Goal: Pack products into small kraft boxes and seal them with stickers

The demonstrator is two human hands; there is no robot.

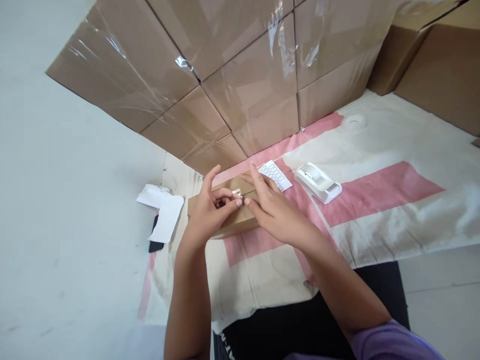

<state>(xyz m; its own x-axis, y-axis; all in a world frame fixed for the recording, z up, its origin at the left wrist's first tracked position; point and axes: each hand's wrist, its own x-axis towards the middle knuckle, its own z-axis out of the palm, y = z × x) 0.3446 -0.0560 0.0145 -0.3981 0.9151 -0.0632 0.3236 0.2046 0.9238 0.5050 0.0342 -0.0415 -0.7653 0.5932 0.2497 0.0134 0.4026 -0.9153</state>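
In front of me a small brown cardboard box (234, 227) lies on the cloth, partly covered by both hands. Over its top, the thumb and fingers of my left hand (210, 207) are pinched on a small piece of shiny tape (237, 193), with the index finger raised. Flatter, with fingers stretched out, my right hand (272, 202) rests across the box's right part. Its thumb tip is close beside the piece of tape. A sheet of labels (275, 176) with dark-outlined shapes lies just behind the right hand. Right of that sits a white tape dispenser (318, 182).
Stacked cardboard boxes (251, 95) wrapped in clear film form a wall behind. More cartons (442, 70) stand at the right. A tape roll (354, 121) lies on the pink-and-cream cloth (405, 225). White paper (167, 215) partly covers a dark phone-like object (155, 246) at left.
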